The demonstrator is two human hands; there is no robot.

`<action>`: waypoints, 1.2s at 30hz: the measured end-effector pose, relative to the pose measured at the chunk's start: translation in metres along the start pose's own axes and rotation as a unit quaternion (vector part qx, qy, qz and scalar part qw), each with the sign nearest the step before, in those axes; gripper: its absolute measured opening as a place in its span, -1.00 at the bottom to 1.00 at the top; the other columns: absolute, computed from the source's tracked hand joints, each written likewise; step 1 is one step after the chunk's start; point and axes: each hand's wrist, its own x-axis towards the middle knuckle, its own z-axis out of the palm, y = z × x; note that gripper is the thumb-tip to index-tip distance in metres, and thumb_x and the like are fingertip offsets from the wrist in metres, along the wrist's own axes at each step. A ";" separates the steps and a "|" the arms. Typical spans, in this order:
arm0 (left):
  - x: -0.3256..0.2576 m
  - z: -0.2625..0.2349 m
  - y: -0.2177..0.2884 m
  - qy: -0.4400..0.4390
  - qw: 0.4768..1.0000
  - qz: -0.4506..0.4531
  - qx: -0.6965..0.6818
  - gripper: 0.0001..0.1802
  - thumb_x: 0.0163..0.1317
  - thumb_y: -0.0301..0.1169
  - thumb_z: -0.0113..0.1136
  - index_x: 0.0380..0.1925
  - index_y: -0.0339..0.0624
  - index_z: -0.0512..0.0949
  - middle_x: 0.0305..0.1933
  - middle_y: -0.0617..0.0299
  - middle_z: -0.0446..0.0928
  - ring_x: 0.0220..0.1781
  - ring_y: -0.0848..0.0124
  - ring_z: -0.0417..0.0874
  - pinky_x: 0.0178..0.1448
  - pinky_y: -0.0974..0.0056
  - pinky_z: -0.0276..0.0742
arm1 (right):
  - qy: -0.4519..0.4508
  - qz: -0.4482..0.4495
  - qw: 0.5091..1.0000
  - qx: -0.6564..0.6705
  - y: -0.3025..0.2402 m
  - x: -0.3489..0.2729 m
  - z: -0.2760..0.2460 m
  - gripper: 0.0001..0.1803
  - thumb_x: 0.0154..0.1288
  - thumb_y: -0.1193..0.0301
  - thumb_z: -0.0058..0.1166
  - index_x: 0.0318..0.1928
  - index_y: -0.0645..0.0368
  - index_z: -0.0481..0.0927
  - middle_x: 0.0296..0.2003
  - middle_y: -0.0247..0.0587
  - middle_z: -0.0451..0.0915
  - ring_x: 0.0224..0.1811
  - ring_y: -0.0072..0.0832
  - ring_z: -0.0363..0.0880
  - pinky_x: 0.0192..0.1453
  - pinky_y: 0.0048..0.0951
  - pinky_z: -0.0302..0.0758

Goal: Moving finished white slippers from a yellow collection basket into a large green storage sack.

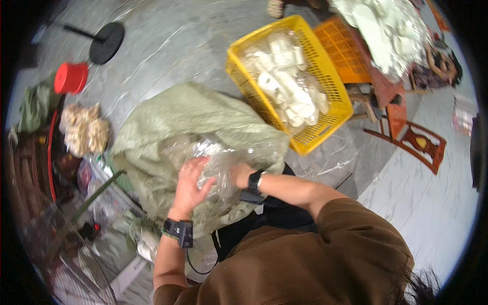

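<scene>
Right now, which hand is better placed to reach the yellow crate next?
Probably your right hand: it sits nearer the yellow crate, while your left hand is farther off, at the clear plastic.

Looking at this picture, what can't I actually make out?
In the head view:
Right hand: fingertips, hidden by clear plastic.
Green sack: its bottom inside, covered by that plastic and folds.
White pieces in the yellow crate: exact shapes, blurred by glare.
Black stand: pole's far end, lost at the dark rim.
</scene>
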 end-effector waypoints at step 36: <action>0.066 0.164 0.066 -0.164 0.967 -0.117 0.158 -0.69 0.03 -0.54 0.18 -0.15 -0.18 0.53 -0.14 0.08 0.53 0.00 0.11 0.51 0.18 -0.04 0.29 | 0.118 0.240 0.858 0.440 0.503 0.013 -0.069 0.03 -0.41 -0.19 0.39 0.12 0.15 0.49 0.03 0.24 0.48 0.10 -0.10 0.47 0.16 -0.25 0.37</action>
